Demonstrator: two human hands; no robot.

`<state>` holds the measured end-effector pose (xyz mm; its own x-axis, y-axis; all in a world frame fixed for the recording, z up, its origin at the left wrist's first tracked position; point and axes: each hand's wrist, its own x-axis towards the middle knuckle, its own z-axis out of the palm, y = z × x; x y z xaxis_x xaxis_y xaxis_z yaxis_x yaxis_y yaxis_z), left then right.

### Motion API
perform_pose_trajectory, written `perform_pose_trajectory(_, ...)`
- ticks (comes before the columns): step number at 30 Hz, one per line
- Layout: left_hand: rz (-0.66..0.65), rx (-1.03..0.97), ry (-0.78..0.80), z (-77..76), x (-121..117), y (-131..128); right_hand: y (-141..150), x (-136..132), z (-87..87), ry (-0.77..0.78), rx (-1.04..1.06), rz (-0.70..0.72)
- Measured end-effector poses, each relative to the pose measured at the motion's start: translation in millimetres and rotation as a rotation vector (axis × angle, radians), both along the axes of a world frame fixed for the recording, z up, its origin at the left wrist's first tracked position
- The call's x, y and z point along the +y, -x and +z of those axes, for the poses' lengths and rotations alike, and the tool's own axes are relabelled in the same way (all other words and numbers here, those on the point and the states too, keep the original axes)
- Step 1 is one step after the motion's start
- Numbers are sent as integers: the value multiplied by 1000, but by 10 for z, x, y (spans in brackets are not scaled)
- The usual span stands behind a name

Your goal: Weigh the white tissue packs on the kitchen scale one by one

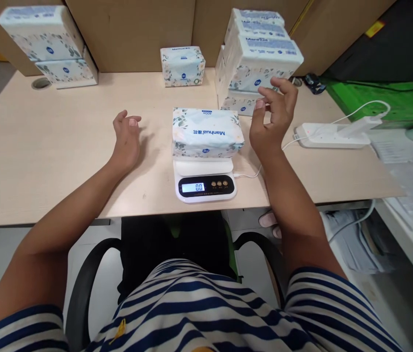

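A tissue pack (208, 133) with a floral print lies on the white digital scale (206, 193), whose lit display reads 0.0. My left hand (127, 142) is to the left of the pack, apart from it, its fingers loosely curled and holding nothing. To the right of the pack, my right hand (274, 115) is raised with fingers spread and bent, also holding nothing. Behind that hand stands a stack of tissue packs (270, 54); the hand overlaps it in view, and I cannot tell whether they touch.
A single tissue pack (183, 68) stands at the table's back, and two stacked packs (59, 73) are at the back left beside a tape roll (41, 83). A white power strip (333, 135) with cables lies on the right. Cardboard (143, 34) lines the back edge.
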<state>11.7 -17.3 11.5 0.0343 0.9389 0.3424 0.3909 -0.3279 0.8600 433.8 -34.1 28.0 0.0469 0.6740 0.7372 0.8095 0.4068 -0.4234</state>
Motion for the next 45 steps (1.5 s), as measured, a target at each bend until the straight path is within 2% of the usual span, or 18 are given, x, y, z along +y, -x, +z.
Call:
perform_pose_trajectory(5, 5, 21, -3, -27, 16, 3, 10, -76, 80, 41, -50, 15)
perform_pose_trajectory(11, -7, -5, 0, -26, 4, -20, 59, -196, 200, 120, -127, -55)
perform_pose_trajectory(17, -6, 2, 14, -9, -17, -24, 36, -119, 91, 87, -71, -64)
perform_pose_trajectory(20, -26, -18, -1, -16, -7, -16, 11, -35, 1, -13, -49, -54)
perform_pose_trajectory(22, -29, -28, -15, -40, 6, -30, 44, -43, 1, -89, -38, -36)
perform_pose_trajectory(24, -16, -20, -29, -72, 6, -63, 137, -145, 98, -155, -19, 26)
perform_pose_trajectory(27, 23, 20, -23, -87, -26, -119, 337, -403, 401, -149, -37, 235)
perform_pose_trajectory(29, 39, 46, 21, -62, -61, -139, 474, -513, 622, 62, -273, 400)
perform_pose_trajectory(31, 43, 67, 70, -27, -106, -147, 625, -499, 793, 306, -535, 476)
perform_pose_trajectory(34, 36, 97, 103, 9, -171, -147, 865, -262, 944, 580, -764, 493)
perform_pose_trajectory(36, 26, 113, 104, 13, -188, -144, 993, -2, 1015, 637, -838, 502)
perform_pose_trajectory(38, 23, 127, 101, 11, -185, -144, 1088, 326, 1092, 588, -887, 485)
perform_pose_trajectory(41, 41, 150, 124, 31, -190, -152, 1208, 938, 1227, 468, -915, 381)
perform_pose_trajectory(45, 70, 222, 166, 102, -245, -168, 1393, 1772, 1367, 455, -854, 215)
